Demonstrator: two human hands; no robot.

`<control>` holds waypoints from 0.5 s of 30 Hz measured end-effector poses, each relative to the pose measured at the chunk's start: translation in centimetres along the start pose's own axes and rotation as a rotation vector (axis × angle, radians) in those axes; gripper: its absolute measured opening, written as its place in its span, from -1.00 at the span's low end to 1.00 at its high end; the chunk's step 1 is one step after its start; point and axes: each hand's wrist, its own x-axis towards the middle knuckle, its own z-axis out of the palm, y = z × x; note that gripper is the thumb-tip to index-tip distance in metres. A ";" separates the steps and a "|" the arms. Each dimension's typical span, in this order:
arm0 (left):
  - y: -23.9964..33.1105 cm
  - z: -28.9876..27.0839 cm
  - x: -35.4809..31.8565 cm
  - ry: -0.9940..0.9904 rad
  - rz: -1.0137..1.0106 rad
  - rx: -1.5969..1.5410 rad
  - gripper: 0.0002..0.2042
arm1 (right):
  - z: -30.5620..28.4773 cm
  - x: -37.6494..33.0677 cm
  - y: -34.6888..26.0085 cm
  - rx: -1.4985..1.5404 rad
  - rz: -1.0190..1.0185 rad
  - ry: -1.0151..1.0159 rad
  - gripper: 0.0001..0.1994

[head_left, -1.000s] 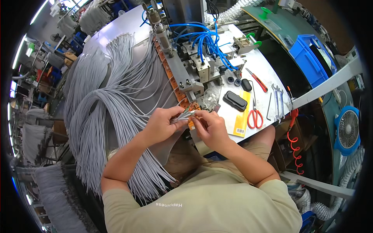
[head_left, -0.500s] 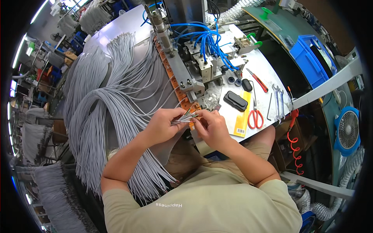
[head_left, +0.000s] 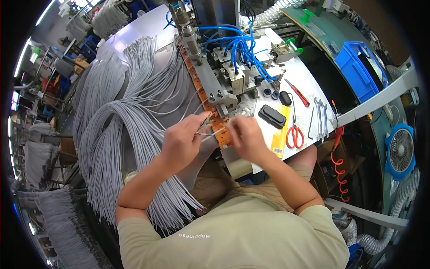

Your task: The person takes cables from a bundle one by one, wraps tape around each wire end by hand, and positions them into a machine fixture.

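My left hand point(head_left: 181, 141) is closed on the end of a grey cable, beside the near end of a row of orange fixture blocks point(head_left: 223, 138). Thin wires point(head_left: 205, 134) stick out past its fingertips, one of them whitish. To the right, on the other side of the blocks, my right hand point(head_left: 245, 138) is curled and smeared by motion; whether its fingers hold anything cannot be seen. Just beyond both hands stands the machine's metal arm point(head_left: 210, 85), over the orange row. A large bundle of grey cables point(head_left: 121, 116) lies left of my left hand.
Right of the machine lie a black case point(head_left: 272, 116), a yellow card point(head_left: 278, 142), red-handled scissors point(head_left: 294, 137), a red cutter point(head_left: 297, 93) and wrenches point(head_left: 320, 117). Blue air tubes point(head_left: 235, 42) arch over the machine. A blue crate point(head_left: 358, 71) and a fan point(head_left: 401, 151) stand farther right.
My hands have moved apart: the left went slightly left and the right a little right, off the wires they both held. More of the orange blocks now shows between them.
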 end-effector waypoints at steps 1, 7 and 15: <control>0.6 0.0 -0.1 0.093 0.058 0.028 -0.83 | 0.0 -0.3 0.8 0.012 0.115 0.011 -0.89; -1.0 -0.2 -0.2 -0.511 0.165 0.090 -0.87 | 0.6 -1.3 3.3 0.447 0.559 -0.023 -0.83; -0.9 0.4 1.2 -0.537 -0.588 -0.497 -0.77 | 0.0 0.1 2.8 0.593 0.768 -0.100 -0.82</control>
